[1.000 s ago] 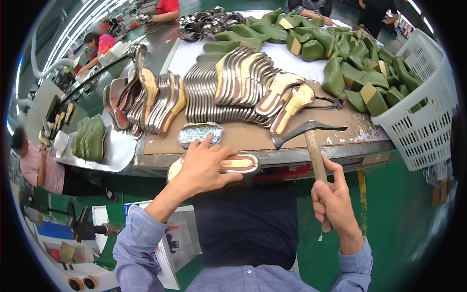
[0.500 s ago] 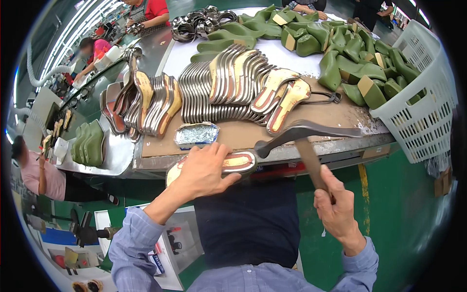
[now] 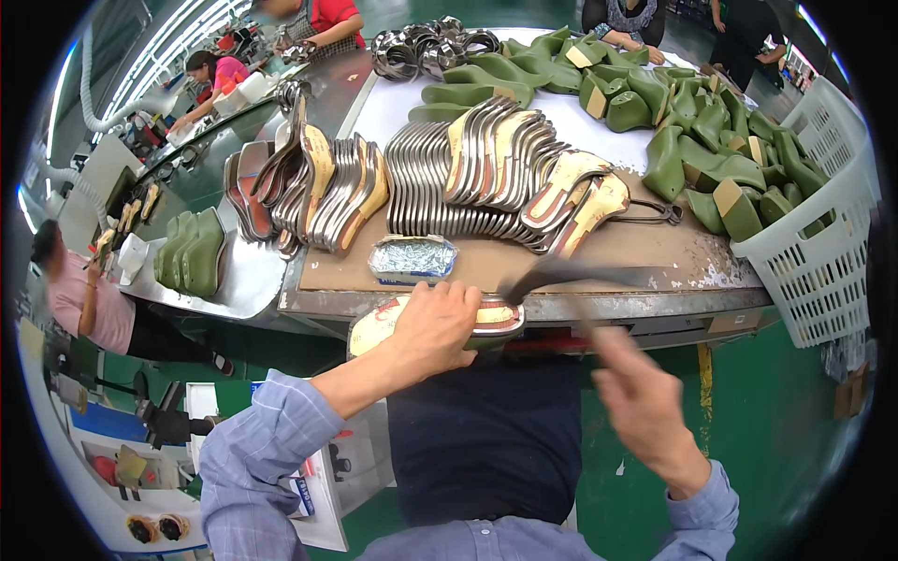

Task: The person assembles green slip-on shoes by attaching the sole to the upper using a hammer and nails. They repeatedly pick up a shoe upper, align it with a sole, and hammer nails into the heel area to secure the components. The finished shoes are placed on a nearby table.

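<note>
My left hand (image 3: 432,323) is wrapped over a green shoe last with a cream and brown insole (image 3: 498,316) facing up, held at the table's front edge. My right hand (image 3: 645,402) grips a hammer (image 3: 575,271) by its wooden handle. Motion blurs the hammer, and its dark head is over the right end of the insole; whether they touch I cannot tell. Just beyond my left hand is an opened packet of small shiny pieces (image 3: 413,258), probably tacks. Behind it stand rows of metal-edged insoles (image 3: 430,178), with a pair of pincers (image 3: 655,213) to their right.
Green shoe lasts (image 3: 669,168) are heaped at the back right, beside a white slotted basket (image 3: 809,252). Metal rings or bands (image 3: 426,51) are piled at the back. More lasts (image 3: 192,252) stand on a metal tray at left. Other people work farther off.
The hammer has swung toward the insole's right end, my right hand moving with it. My left hand still holds the last. The whole view has shifted slightly.
</note>
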Demonstrator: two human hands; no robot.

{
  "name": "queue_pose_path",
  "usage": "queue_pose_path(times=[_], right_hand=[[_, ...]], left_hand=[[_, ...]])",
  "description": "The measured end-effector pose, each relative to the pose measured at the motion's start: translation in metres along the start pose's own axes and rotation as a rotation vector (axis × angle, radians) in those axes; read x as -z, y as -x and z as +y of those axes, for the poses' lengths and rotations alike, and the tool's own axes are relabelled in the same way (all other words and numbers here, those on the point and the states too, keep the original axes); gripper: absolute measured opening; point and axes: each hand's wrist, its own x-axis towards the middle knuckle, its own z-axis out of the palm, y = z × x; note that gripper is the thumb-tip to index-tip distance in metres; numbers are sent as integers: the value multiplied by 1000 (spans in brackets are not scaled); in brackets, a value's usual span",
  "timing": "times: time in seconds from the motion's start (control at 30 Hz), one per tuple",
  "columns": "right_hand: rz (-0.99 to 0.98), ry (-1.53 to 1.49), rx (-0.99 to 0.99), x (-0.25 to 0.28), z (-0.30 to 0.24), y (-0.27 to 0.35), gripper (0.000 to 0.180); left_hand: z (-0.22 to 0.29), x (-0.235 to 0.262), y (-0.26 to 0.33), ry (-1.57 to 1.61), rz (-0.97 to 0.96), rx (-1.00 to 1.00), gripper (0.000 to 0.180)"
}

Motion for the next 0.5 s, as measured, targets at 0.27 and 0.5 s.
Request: queue_pose_path(times=[0.27, 0.5], right_hand=[[464, -247, -55, 39, -2, 2, 54], [175, -106, -127, 5, 1, 21, 48]], left_hand=[[-3, -5, 3, 40, -15, 44, 63], [1, 0, 1, 16, -22, 28, 65]])
